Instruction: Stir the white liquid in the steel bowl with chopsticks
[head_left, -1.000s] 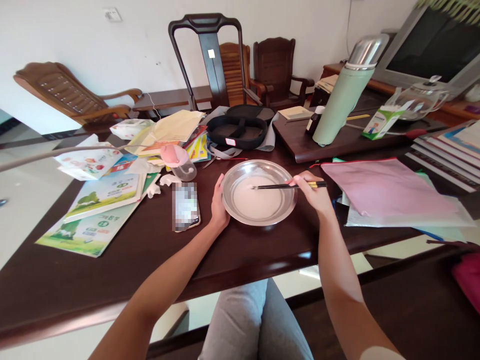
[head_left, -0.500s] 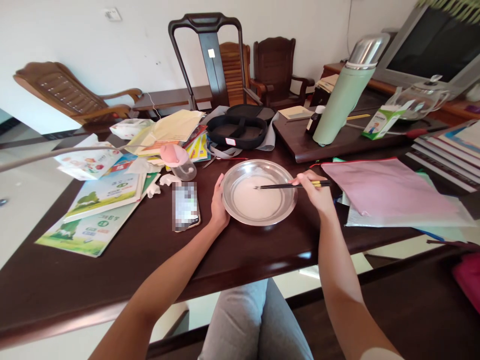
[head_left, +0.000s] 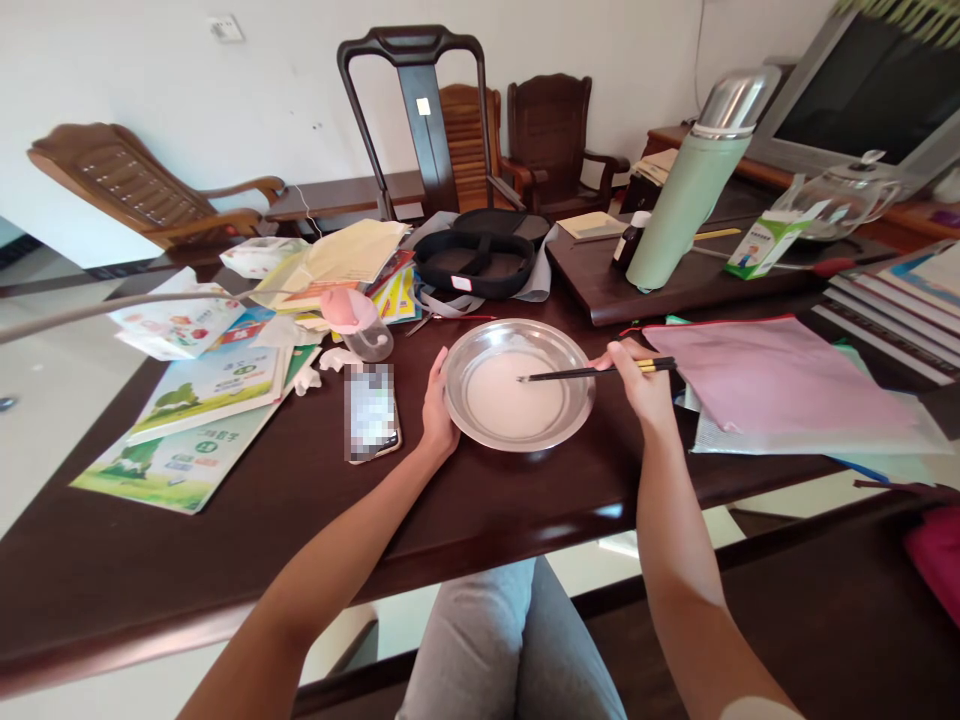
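A shallow steel bowl (head_left: 577, 398) with a thin white liquid in it stands on the dark wooden table (head_left: 300, 500). My left hand (head_left: 437, 405) rests against the bowl's left rim, fingers curved along it. My right hand (head_left: 639, 385) is closed on a pair of black chopsticks (head_left: 577, 373) with yellow ends; their tips reach into the white liquid near the bowl's middle.
A phone (head_left: 371, 412) lies left of the bowl, beside a pink-lidded bottle (head_left: 358, 325) and picture books (head_left: 202, 400). A pink folder (head_left: 772, 380) lies to the right, a green thermos (head_left: 694, 185) and black lunch tray (head_left: 474, 262) behind. Wooden chairs stand beyond the table.
My right hand has shifted a little to the right, drawing the chopstick tips rightward through the liquid. The left hand and bowl have stayed put.
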